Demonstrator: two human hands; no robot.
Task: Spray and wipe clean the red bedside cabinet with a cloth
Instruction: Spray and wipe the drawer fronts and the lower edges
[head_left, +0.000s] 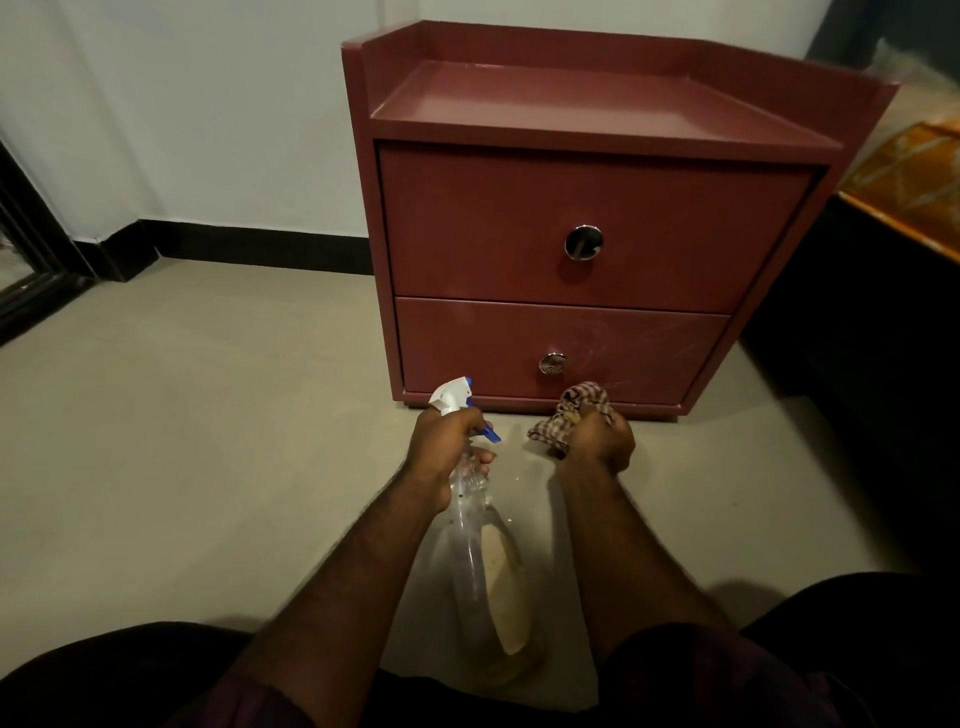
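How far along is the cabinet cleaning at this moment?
Early, it seems. Done: nothing certain; faint streaks on the lower drawer could be smears or scratches. In hand: left hand grips the spray bottle, right hand holds the bunched cloth near the base of the cabinet. Left: likely spraying and wiping the top and both drawer fronts.
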